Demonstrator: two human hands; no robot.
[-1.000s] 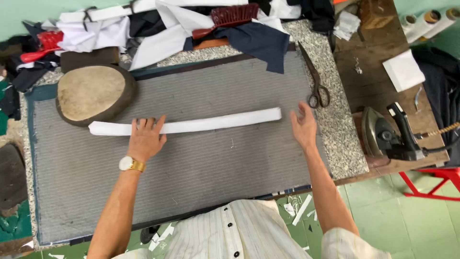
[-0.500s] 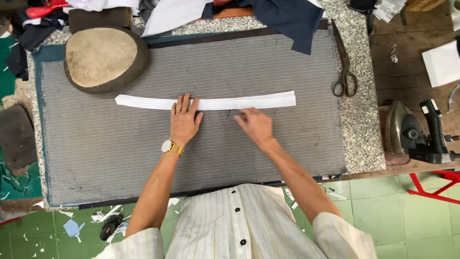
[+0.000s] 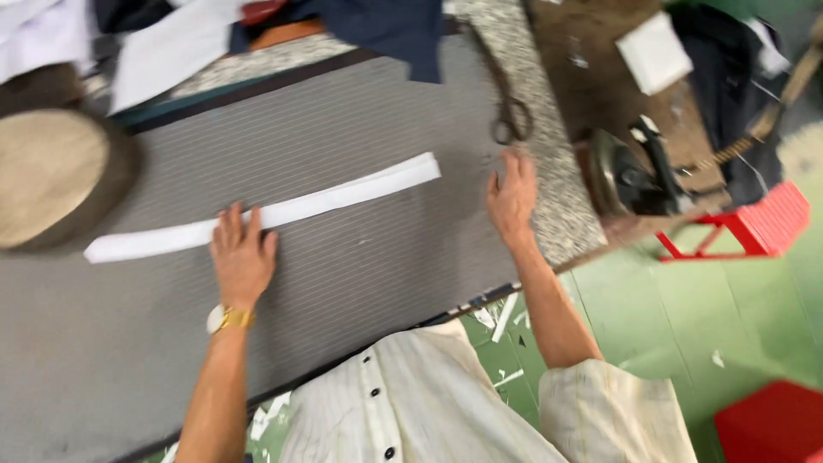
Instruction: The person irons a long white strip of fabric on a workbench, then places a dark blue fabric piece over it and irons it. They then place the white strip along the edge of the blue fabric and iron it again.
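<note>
Your left hand [image 3: 243,257] lies flat, fingers spread, pinning the white fabric strip [image 3: 266,211] on the grey padded counter [image 3: 360,146]; your right hand [image 3: 513,195], open and empty, hovers nearest the iron [image 3: 621,176], likely wanted next.

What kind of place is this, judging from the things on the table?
Probably a tailoring or garment workshop. A padded grey pressing surface carries a long white fabric strip under the left hand. Large scissors lie near the right hand, an iron rests beside them, and cut cloth pieces are piled behind.
</note>
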